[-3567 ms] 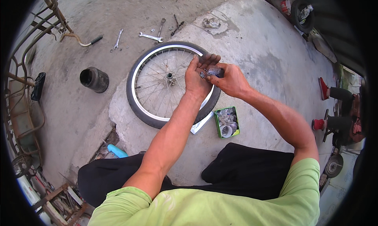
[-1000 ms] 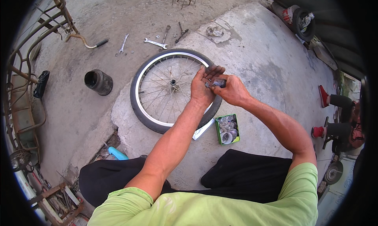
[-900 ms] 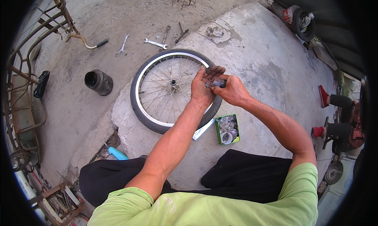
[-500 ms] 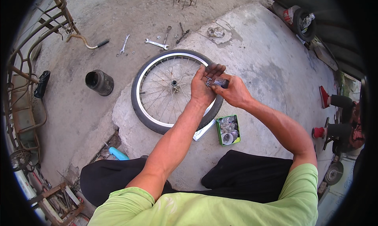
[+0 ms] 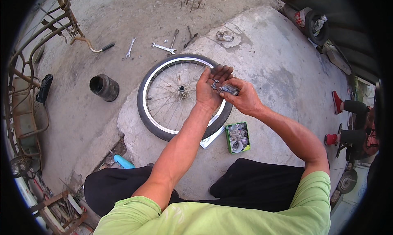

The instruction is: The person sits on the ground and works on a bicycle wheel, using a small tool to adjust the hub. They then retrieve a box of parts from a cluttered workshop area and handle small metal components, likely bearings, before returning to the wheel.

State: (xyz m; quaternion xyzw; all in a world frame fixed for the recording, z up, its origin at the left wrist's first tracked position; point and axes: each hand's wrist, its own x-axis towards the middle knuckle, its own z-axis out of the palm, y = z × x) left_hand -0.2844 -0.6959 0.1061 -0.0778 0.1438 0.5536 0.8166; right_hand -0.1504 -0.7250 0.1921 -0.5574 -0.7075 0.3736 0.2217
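My left hand (image 5: 208, 94) is palm up with dark, greasy fingers, cupping several small steel balls (image 5: 214, 84). Pinched in my right hand (image 5: 248, 99) is a small clear plastic bag (image 5: 229, 89), its end over the left palm. I cannot make out how much is in the bag. Both hands are above the right side of a bicycle wheel (image 5: 143, 114), which lies flat with its black tyre, silver rim and open hub (image 5: 181, 88) facing up. A green box (image 5: 248, 147) with plastic bags and a white cup (image 5: 237, 146) stands near the wheel.
Wrenches (image 5: 163, 48) and small nuts lie beyond the wheel. A dark canister (image 5: 109, 87) stands left, near a rusty tricycle frame (image 5: 24, 67). A light blue object (image 5: 123, 161) is by my left knee. A person's red shoe (image 5: 337, 102) shows at right.
The bag in my right hand has tilted and shows more of its length. My left palm has shifted slightly left, and its fingers look a little more spread.
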